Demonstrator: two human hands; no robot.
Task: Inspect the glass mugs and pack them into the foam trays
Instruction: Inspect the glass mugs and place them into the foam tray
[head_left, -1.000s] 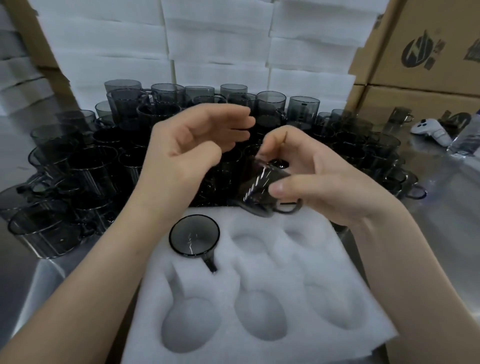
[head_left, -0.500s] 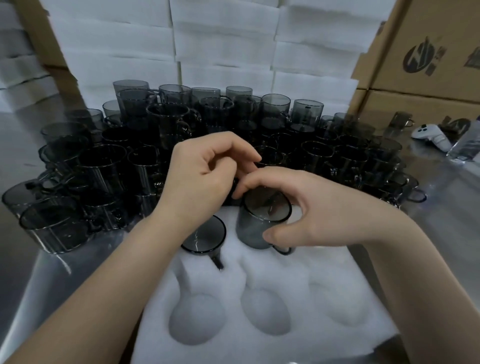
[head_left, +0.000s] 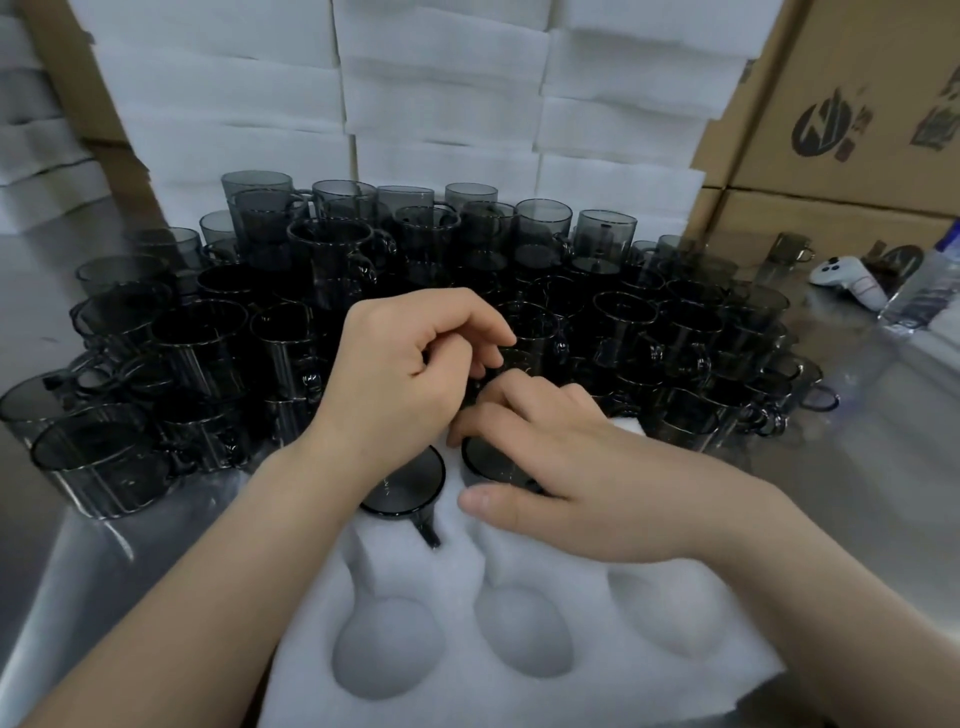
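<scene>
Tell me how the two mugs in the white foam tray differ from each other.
The left mug shows its handle, pointing toward the person; on the middle mug the handle is hidden under the right hand. That hand holds the middle mug by its rim, while no hand holds the left mug. Both are dark glass, upright in the far row of the foam tray.

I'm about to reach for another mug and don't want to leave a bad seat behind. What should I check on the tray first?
1. First mug seated in far-left pocket, handle in its slot: ok.
2. Second mug fully down in far-middle pocket: cannot tell, right hand covers it.
3. Far-right pocket free: cannot tell, hidden under that hand.
4. Three near pockets of foam tray empty: ok.
5. Left hand free for next mug: cannot tell, fingers curled above the loose mugs.
</scene>
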